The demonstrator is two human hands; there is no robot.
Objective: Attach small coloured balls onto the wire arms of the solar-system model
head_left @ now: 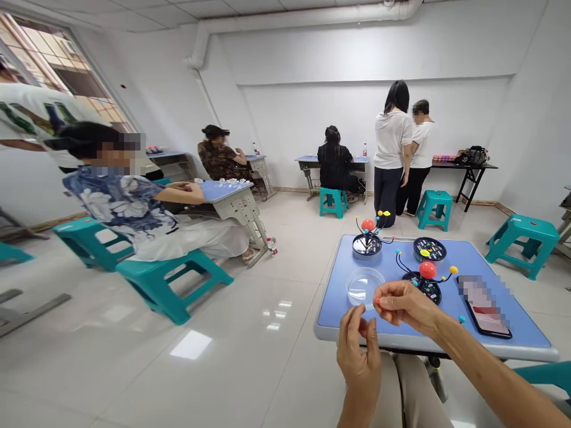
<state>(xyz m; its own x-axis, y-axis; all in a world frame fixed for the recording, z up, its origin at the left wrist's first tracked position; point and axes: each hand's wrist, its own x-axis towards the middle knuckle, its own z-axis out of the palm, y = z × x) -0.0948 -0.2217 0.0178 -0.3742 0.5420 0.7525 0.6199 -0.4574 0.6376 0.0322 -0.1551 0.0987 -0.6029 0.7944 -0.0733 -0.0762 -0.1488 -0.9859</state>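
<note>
My right hand (404,304) pinches a small red-orange ball (377,301) between thumb and fingertips, over the near edge of the blue table. Just left of it and lower is my left hand (360,351), its fingers loosely bent and the thumb apart, with nothing visible in it. A clear round dish (364,286) stands behind my hands. Beyond my right hand is a solar-system model with a large red ball (427,270), coloured balls on curved arms and a black round base (430,290). A similar model (367,235) stands at the table's far left.
On my blue table (473,255) are another black round base (429,249), a phone (484,309) and a small teal ball (461,319). Teal stools (523,238) stand around. A person (129,202) sits at a desk to the left; others sit or stand farther back.
</note>
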